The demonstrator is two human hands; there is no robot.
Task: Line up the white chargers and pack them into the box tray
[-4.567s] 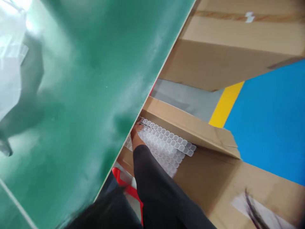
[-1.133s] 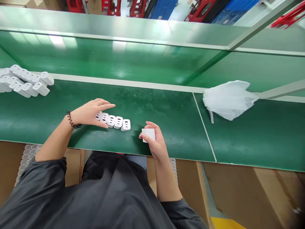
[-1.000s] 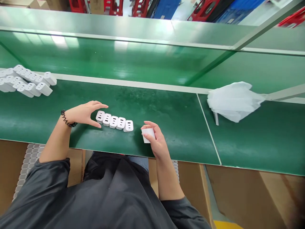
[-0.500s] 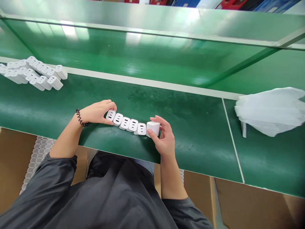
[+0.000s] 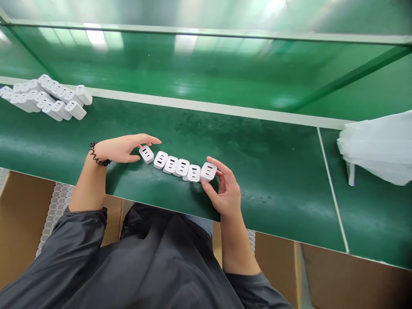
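Right hand, centre of frame: thumb and forefinger closed on the right-end charger. Charger lies upper left of the palm, slotted face up, long axis leaning slightly right at the top. Right hand is the nearer by far.

Immediately left of it, four middle chargers form a slanting line, higher at its left end. Whether the held one touches its neighbour, cannot tell from where I stand.

Left hand, left of centre: fingers spread, nothing clasped. Left-end charger sits between thumb and fingers, thumb tip at its corner; contact uncertain. This one leans the other way, top to the left, and a gap parts it from the line. Coiled black band on that wrist.

Upper left, on the same green bench: a cluster of chargers. Far right: white bag, contents hidden.

Containers, below the bench edge: lower-left carton holds rows of small pale pieces; lower-right carton shows a strip of similar pieces, mostly covered.
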